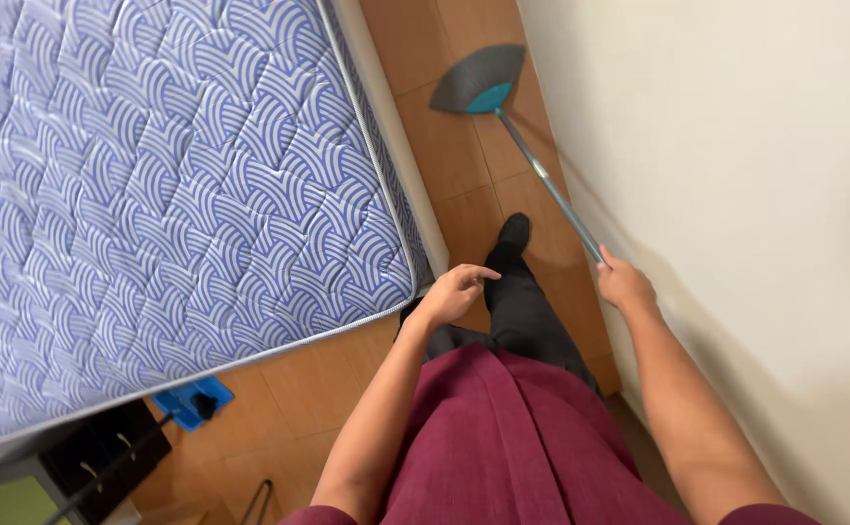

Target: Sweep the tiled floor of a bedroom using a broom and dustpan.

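— So, which hand has the broom [517, 136]?

— Only 1 of the 2: the right hand [623, 283], fingers wrapped shut around the near end of the grey handle, close to the cream wall [736, 175].

— And which way does the broom lie from those fingers?

— Forward and a little left. The long axis runs from the grip up the strip of wooden floor [464, 165] to the grey head with its teal collar, which sits on the tiles well ahead of the black-socked foot [513, 231].

— What about the left hand [452, 293]?

— It holds nothing. It hovers over the corner of the blue-and-white quilted mattress [172, 194], fingers loosely curled together and the index pointing toward the leg, well apart from the handle. The right hand is plainly the nearer one.

— How much room is there?

— Little sideways. The floor strip is a narrow lane between the mattress edge on the left and the wall on the right, and the handle slants close along the wall. Along the lane it is open, ahead of the head and back toward the foot.

— Anything else about?

— A blue flat mop head [192, 401] on a dark pole lies on the floor beside the near mattress edge, with a dark cabinet [104, 457] just beside it.
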